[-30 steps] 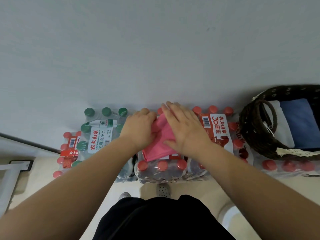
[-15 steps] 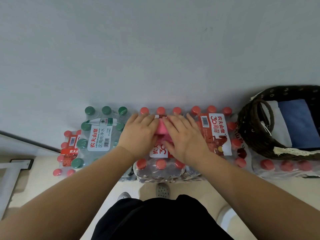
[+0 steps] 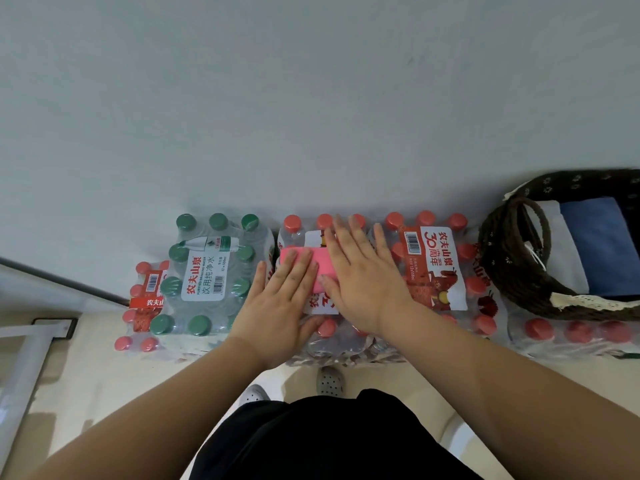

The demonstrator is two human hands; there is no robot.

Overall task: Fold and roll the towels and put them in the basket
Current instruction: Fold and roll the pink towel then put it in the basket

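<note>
Both hands lie flat, fingers straight and spread, the left hand and right hand pressing the pink towel roll near the far edge of the red-capped bottle pack; soft, light and springy, it probably needs gripping around its middle to stay rolled.

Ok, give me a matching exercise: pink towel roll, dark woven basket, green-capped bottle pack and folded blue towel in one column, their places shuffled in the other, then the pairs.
Things
1. pink rolled towel
2. dark woven basket
3. shrink-wrapped pack of green-capped bottles
4. folded blue towel

Places
A. inside the basket
B. pressed under the left hand and right hand
C. far right, resting on red-capped bottles
D. just left of the left hand

Pairs: 1-B, 2-C, 3-D, 4-A.
</note>
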